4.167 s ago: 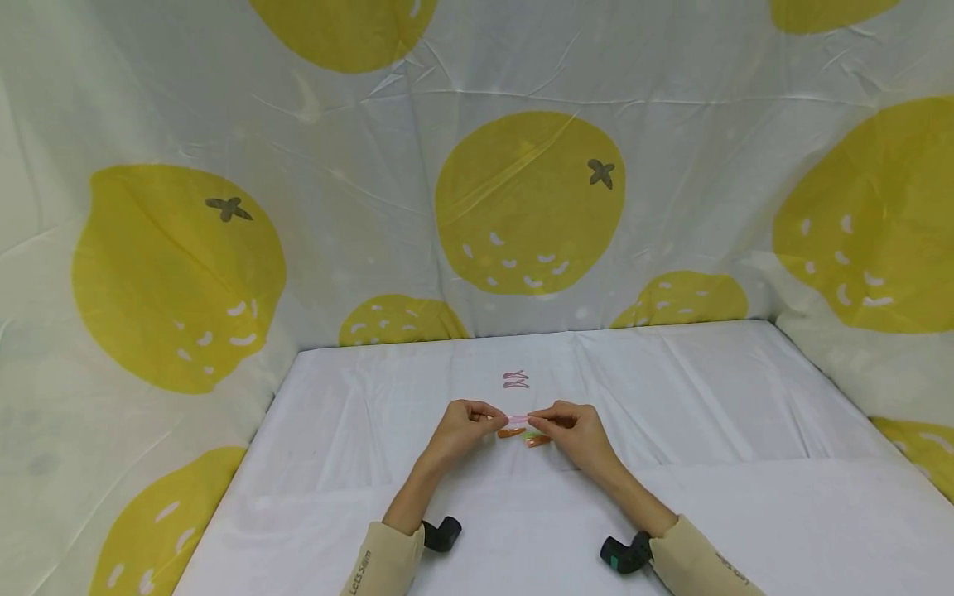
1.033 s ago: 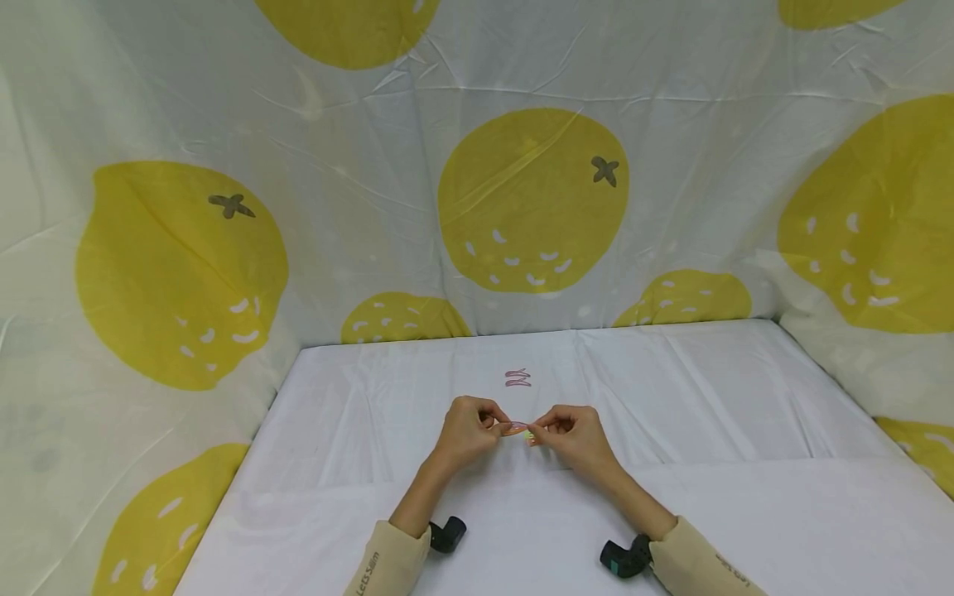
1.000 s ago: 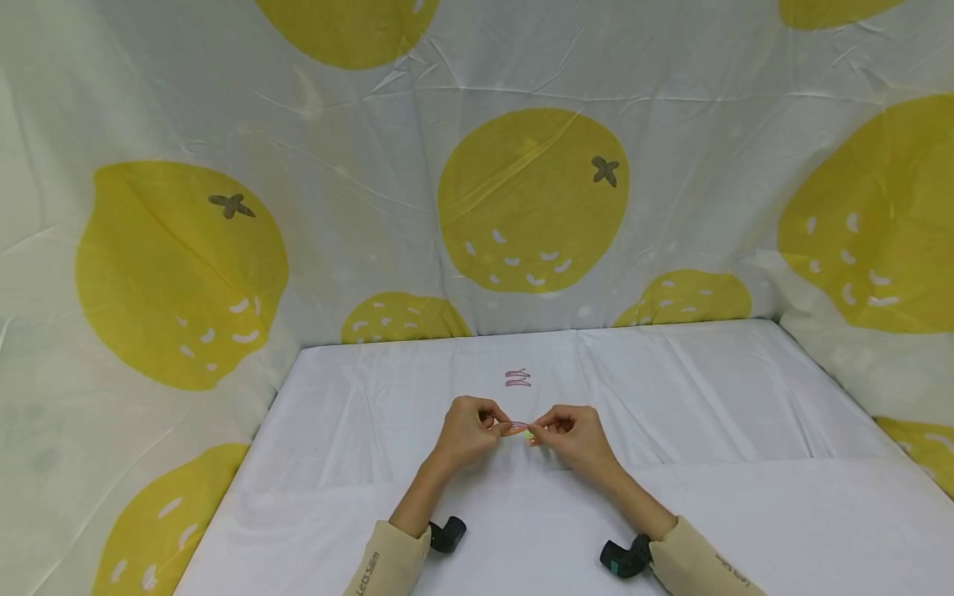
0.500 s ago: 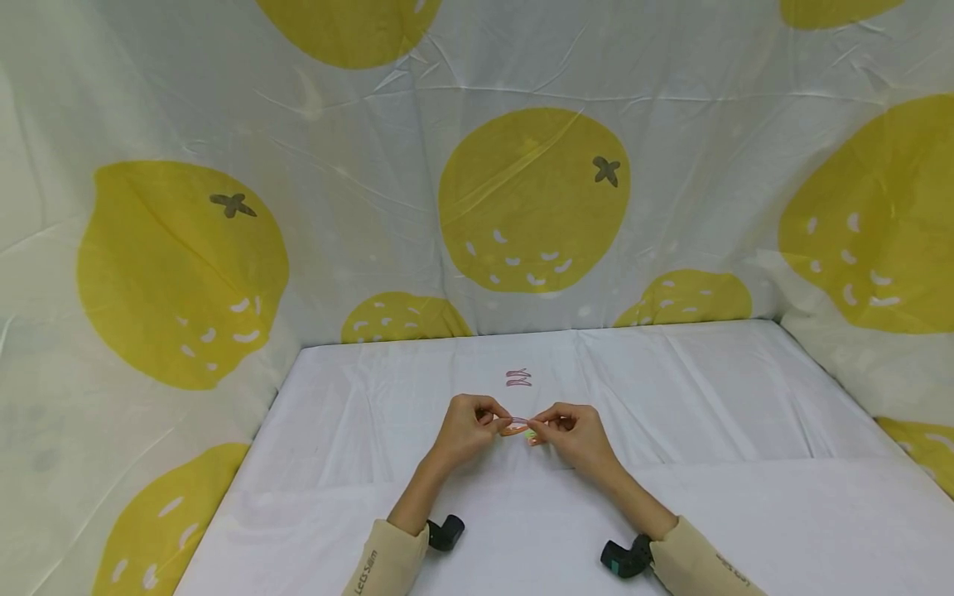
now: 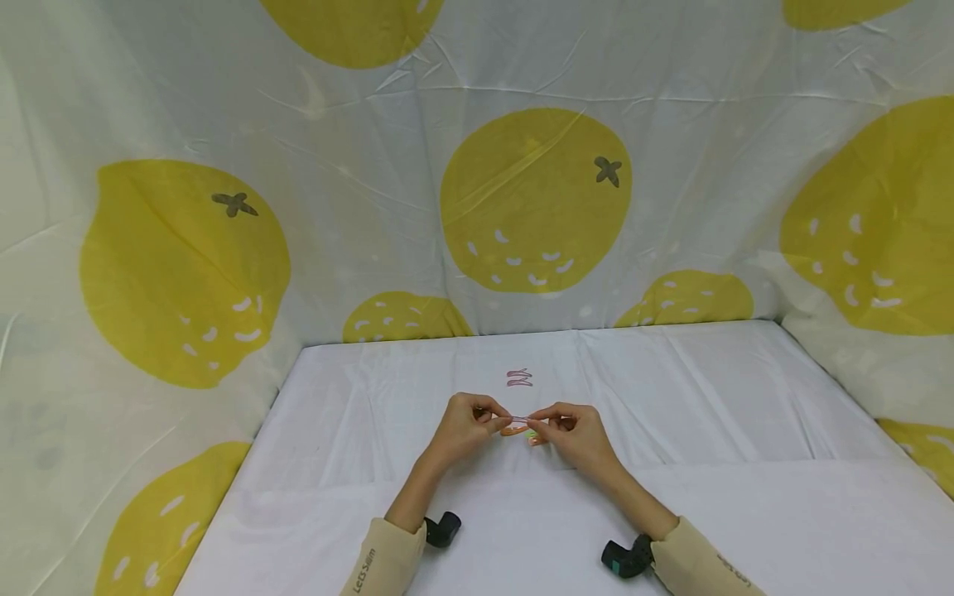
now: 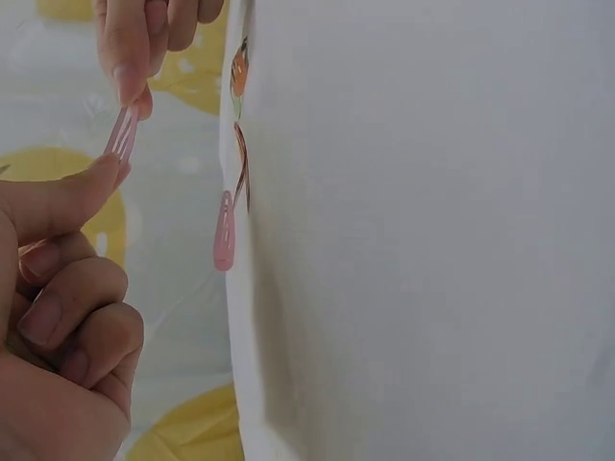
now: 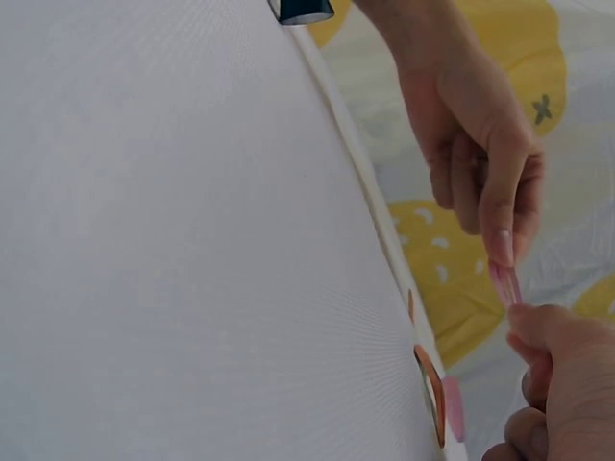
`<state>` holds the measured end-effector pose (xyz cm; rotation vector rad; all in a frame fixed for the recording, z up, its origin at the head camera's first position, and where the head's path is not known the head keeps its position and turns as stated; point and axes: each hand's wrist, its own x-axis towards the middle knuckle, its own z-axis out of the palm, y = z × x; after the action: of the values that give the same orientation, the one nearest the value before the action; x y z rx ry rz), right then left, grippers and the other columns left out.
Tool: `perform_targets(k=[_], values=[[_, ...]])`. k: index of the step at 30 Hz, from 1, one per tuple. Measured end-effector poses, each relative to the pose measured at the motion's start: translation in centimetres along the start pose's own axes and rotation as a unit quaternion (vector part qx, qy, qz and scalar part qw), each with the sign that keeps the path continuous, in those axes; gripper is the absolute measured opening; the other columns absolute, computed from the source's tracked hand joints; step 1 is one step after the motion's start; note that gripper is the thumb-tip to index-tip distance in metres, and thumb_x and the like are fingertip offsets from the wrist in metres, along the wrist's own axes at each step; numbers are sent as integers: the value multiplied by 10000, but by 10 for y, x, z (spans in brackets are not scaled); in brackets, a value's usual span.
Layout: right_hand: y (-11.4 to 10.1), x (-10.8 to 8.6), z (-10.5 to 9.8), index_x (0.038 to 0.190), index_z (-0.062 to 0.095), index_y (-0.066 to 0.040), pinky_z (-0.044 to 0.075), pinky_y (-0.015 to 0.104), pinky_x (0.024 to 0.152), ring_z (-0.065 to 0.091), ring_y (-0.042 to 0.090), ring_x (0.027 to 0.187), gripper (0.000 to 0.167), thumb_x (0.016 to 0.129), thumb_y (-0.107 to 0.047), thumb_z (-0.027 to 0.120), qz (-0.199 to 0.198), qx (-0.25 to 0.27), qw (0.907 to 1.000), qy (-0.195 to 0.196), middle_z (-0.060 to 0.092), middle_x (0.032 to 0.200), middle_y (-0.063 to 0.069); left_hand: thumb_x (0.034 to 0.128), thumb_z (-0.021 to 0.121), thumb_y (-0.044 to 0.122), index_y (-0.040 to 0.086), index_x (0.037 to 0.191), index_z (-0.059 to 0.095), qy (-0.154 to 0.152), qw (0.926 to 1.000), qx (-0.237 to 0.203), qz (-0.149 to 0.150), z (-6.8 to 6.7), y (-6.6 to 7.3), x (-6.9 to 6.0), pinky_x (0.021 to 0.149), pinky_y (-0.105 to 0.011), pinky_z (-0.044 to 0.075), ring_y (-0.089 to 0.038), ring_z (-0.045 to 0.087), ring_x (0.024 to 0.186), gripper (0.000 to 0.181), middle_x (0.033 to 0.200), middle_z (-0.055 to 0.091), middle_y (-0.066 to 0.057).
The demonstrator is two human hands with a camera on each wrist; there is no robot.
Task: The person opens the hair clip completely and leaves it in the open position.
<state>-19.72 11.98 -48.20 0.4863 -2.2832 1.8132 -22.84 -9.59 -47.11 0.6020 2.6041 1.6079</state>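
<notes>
One left hand (image 5: 464,428), fingertips closed, pinches an end of a pink clip (image 6: 121,136) above the white cloth (image 5: 522,521), where an orange clip (image 5: 513,431) lies, two reddish clips (image 5: 518,383) beyond; the right hand (image 5: 577,430) likewise pinches the other end, partly hiding a green piece (image 5: 532,434).

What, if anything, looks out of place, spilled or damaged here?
Nothing stands out: the left hand and right hand pinch a pink hair clip, two pinkish clips lie aligned beyond them, and the white cloth is merely creased. Fine damage is too small to tell.
</notes>
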Motion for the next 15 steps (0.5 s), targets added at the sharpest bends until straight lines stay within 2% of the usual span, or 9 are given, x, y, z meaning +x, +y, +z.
perform_targets(k=[3, 10, 15], values=[[2, 1, 0, 932, 802, 24, 282, 160, 501, 373, 6, 531, 66, 874, -6, 798, -24, -66, 10000, -43, 537, 613, 107, 881, 807, 73, 40, 856, 825, -103, 9999, -24, -111, -3, 0, 0, 528, -194, 277, -52, 319, 539, 45, 560, 427, 53], [1, 1, 1, 953, 802, 16, 289, 160, 503, 370, -9, 519, 94, 870, -28, 809, 90, -176, 9997, -121, 521, 638, 85, 864, 818, 63, 31, 872, 828, -170, 9998, -36, -118, -6, -2, -1, 542, -200, 275, -48, 336, 566, 34, 611, 465, 27], [28, 4, 1, 974, 821, -83, 316, 170, 504, 386, 6, 515, 117, 869, -132, 839, 119, -206, 9995, -218, 561, 680, 61, 854, 830, 68, 35, 863, 829, -84, 9999, -74, -103, -6, -4, 0, 546, -203, 277, -36, 348, 576, 34, 636, 504, 20]])
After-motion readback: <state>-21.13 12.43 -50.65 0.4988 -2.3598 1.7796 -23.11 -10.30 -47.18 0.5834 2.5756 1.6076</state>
